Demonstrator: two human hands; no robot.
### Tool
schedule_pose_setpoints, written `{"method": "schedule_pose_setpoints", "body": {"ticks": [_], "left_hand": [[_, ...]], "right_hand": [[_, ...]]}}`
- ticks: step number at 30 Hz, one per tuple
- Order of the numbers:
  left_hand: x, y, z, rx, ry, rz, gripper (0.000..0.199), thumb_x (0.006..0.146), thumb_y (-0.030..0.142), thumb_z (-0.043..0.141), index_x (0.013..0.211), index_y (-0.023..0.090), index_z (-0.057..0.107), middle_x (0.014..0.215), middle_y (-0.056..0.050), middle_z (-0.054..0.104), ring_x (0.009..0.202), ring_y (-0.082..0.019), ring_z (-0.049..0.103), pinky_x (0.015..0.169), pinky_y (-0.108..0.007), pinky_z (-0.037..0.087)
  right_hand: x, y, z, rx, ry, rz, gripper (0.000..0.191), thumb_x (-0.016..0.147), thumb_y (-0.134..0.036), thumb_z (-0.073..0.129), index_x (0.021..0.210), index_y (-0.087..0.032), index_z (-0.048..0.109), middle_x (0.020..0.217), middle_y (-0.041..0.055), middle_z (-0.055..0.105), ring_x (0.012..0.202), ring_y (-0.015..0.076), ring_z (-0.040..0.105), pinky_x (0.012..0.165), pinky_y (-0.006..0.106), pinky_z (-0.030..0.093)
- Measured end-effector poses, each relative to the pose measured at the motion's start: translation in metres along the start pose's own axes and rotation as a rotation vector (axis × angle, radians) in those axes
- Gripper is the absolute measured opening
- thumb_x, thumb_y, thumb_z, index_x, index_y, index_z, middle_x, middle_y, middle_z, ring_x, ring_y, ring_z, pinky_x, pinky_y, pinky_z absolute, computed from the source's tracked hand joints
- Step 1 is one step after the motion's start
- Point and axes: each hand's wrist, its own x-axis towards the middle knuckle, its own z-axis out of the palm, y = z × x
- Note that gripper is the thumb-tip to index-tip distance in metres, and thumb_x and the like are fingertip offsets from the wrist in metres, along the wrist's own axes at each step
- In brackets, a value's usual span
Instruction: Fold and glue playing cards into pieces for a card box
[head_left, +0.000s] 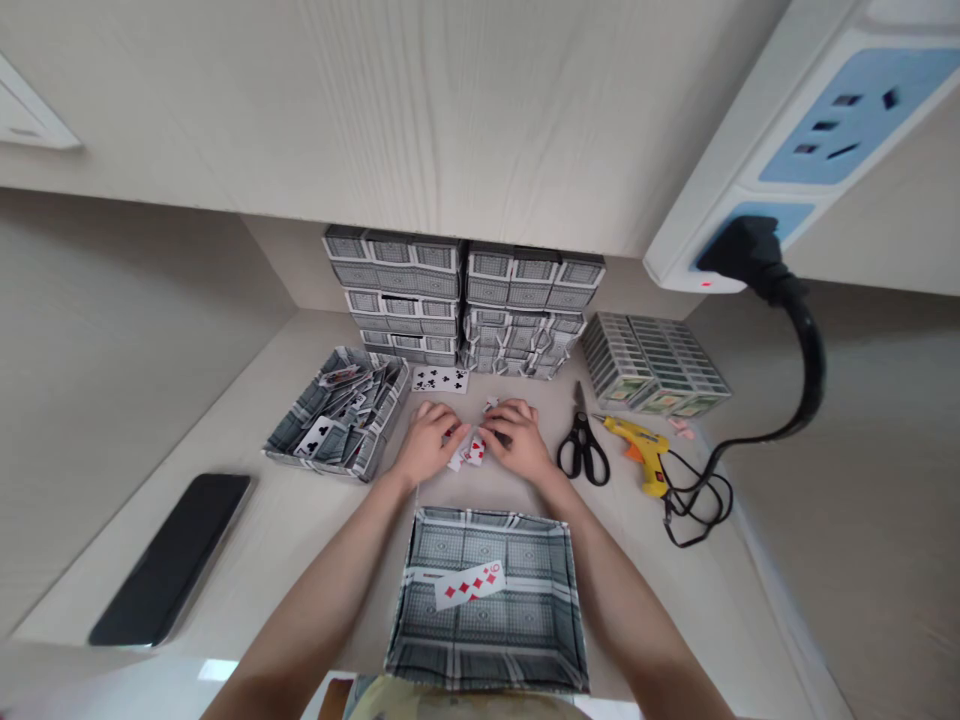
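Note:
My left hand (429, 442) and my right hand (520, 440) rest close together on the desk, fingers curled inward. Between them are small red-marked playing cards (474, 452), seemingly folded or cut; my thumbs and fingertips pinch their edges. My fingers partly cover these pieces. Just beyond my left hand a black-suited playing card (440, 380) lies face up. Nearest my body stands an open box made of playing cards (491, 625), with a diamond card (470, 585) lying inside it. To the left, another card-made box (367, 462) holds many loose cards.
Stacked card-built boxes (409, 290) line the back. Card packs (652, 365) stand at back right. Black scissors (583, 450), a yellow glue gun (646, 450) and its cable lie right. A phone (172, 560) lies left. A power strip (795, 150) with a plug hangs overhead.

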Motion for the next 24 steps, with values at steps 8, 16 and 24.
{"method": "schedule_pose_setpoints", "body": {"ticks": [8,16,24], "left_hand": [[0.0022,-0.0089,0.0065,-0.061,0.071,-0.058,0.018,0.084,0.03,0.045,0.087,0.019,0.059,0.082,-0.004,0.058,0.082,-0.016,0.051,0.076,-0.029,0.04],[0.0039,-0.0093,0.0065,0.093,0.055,-0.079,0.028,0.086,0.03,0.038,0.069,0.017,0.057,0.075,-0.005,0.053,0.079,-0.017,0.048,0.074,-0.031,0.04],[0.0028,-0.0002,0.004,0.119,-0.019,-0.015,0.02,0.084,0.031,0.043,0.085,0.019,0.059,0.085,-0.006,0.055,0.086,-0.02,0.048,0.077,-0.034,0.038]], "right_hand": [[0.0011,0.0027,0.0026,0.045,-0.027,-0.007,0.015,0.08,-0.032,0.056,0.086,-0.025,0.067,0.085,0.0041,0.064,0.089,0.0202,0.047,0.078,0.036,0.032],[0.0018,0.0036,0.0038,0.045,-0.043,0.027,0.017,0.078,-0.033,0.057,0.069,-0.02,0.063,0.075,0.0048,0.059,0.084,0.0201,0.047,0.075,0.035,0.034],[0.0014,-0.0049,-0.0014,-0.038,-0.192,-0.016,0.057,0.057,-0.054,0.07,0.106,-0.027,0.059,0.101,0.0077,0.055,0.097,0.0263,0.042,0.08,0.038,0.031]]}}
